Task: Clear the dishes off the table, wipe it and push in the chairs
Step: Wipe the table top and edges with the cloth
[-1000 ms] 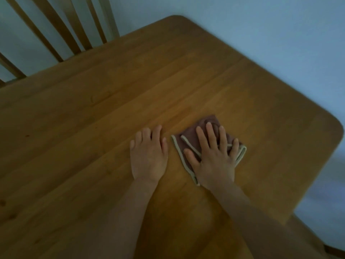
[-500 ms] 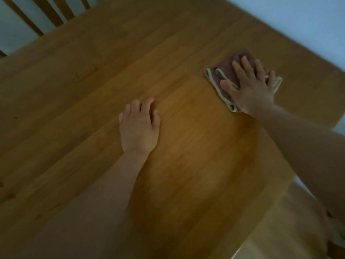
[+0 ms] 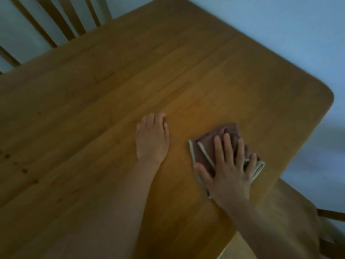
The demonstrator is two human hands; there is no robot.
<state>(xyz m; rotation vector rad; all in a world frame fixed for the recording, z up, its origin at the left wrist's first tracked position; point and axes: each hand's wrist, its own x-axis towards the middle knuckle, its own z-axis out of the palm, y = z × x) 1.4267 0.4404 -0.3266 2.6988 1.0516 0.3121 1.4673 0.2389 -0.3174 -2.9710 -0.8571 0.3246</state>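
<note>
A wooden table (image 3: 112,101) fills the view, with no dishes on it. My right hand (image 3: 229,171) lies flat, fingers spread, pressing a folded dusky-pink cloth (image 3: 205,146) with a pale trim onto the tabletop near the right corner. My left hand (image 3: 152,139) rests palm down on the bare wood just left of the cloth, fingers together, holding nothing.
A wooden chair back (image 3: 56,21) with slats stands behind the table's far edge at upper left. Another wooden chair seat (image 3: 291,217) shows below the table's right edge at lower right. A pale floor (image 3: 280,34) surrounds the table's rounded corner.
My right hand has slid the cloth back from the far right corner toward me, ending close beside my left hand. My left hand has stayed planted on the table.
</note>
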